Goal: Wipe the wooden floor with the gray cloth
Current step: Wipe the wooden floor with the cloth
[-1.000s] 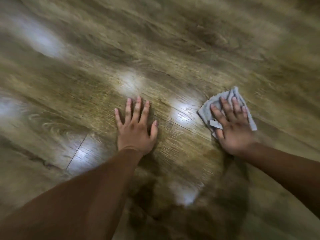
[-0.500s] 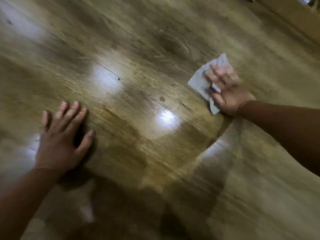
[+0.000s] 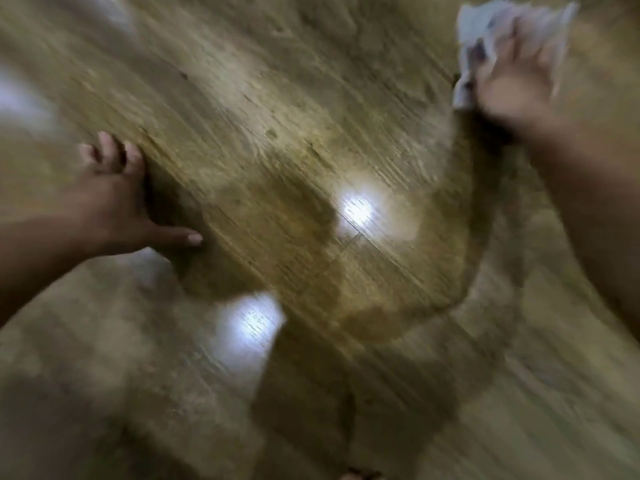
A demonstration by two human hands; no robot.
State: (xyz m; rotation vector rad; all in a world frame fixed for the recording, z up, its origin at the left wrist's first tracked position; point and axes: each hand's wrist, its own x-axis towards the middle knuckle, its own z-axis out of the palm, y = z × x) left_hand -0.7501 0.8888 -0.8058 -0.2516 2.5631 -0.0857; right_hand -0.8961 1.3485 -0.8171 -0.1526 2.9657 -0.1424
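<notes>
Viewing the head camera, I see the right hand pressed flat, fingers spread, on the gray cloth, which lies on the wooden floor at the upper right, heavily blurred. The left hand rests palm-down on the bare floor at the left, fingers apart, thumb extended, holding nothing. Two bright light reflections show on the planks between the arms.
</notes>
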